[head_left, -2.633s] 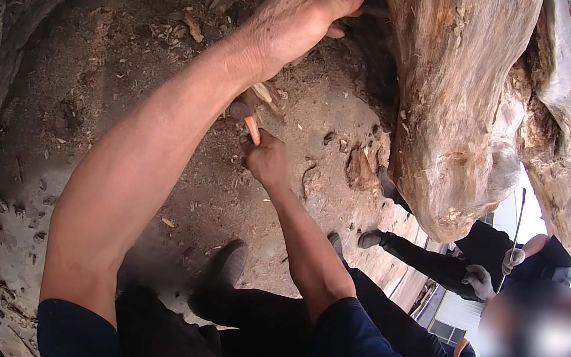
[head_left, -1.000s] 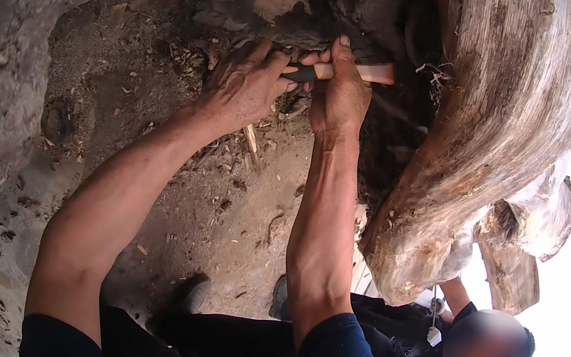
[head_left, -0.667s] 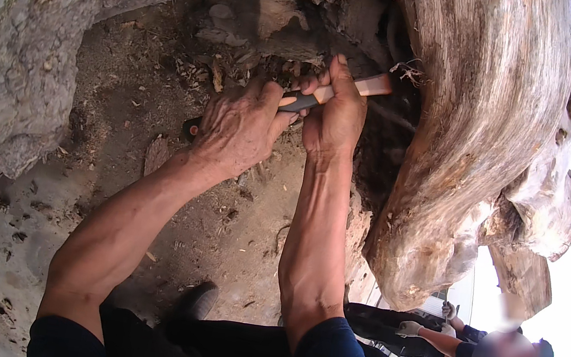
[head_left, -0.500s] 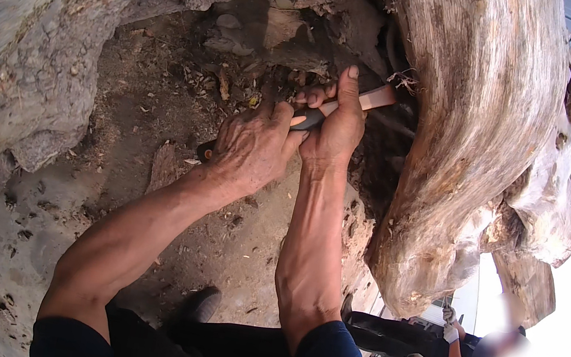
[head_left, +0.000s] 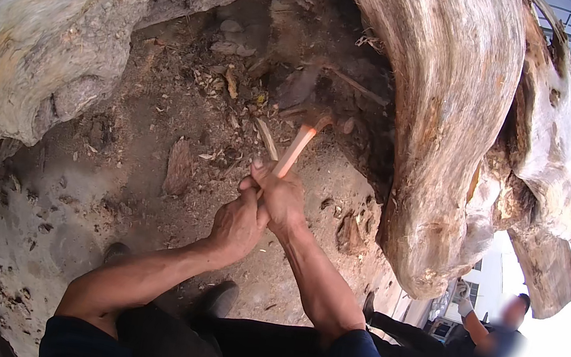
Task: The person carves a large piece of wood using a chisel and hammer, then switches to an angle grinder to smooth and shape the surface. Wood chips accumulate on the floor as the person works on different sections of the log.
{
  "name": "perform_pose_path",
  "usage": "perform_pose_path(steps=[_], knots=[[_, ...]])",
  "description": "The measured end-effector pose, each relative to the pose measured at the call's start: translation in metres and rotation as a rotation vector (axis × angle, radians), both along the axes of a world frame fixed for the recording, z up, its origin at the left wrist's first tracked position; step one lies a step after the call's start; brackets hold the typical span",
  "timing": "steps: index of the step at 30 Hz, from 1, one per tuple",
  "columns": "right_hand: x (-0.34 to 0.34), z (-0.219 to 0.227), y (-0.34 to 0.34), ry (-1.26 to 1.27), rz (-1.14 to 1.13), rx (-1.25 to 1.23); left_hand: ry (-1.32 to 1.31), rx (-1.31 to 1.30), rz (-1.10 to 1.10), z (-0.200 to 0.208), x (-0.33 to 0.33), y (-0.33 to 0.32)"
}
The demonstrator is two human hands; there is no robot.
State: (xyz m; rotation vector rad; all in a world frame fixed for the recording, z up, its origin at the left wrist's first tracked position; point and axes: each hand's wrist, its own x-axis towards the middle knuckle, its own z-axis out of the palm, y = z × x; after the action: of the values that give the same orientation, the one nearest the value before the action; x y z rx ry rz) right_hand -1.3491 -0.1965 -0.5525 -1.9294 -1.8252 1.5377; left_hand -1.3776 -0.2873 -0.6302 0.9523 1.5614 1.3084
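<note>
Inside the hollow trunk [head_left: 452,115], I see both hands, left [head_left: 237,223] and right [head_left: 282,197], closed on the hammer [head_left: 298,147]; wood chips [head_left: 229,84] surround its head.

Bare forearms, dark blue short sleeves, dark trousers

An orange-handled tool [head_left: 295,149] slants upward, its head against the hollowed trunk's dark, crumbly wood.
</note>
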Motion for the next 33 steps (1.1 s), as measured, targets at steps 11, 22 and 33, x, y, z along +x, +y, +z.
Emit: perform_pose_path(steps=[11, 22, 33], knots=[[-0.026, -0.028, 0.04, 0.662, -0.087, 0.16, 0.461, 0.246, 0.069, -0.035, -0.066, 0.053], [-0.1, -0.037, 0.122, 0.869, -0.19, 0.256, 0.676, 0.149, 0.007, -0.016, -0.159, 0.149], [-0.119, -0.074, 0.149, 0.756, -0.229, 0.333, 0.623, 0.339, 0.148, -0.073, -0.183, 0.196]])
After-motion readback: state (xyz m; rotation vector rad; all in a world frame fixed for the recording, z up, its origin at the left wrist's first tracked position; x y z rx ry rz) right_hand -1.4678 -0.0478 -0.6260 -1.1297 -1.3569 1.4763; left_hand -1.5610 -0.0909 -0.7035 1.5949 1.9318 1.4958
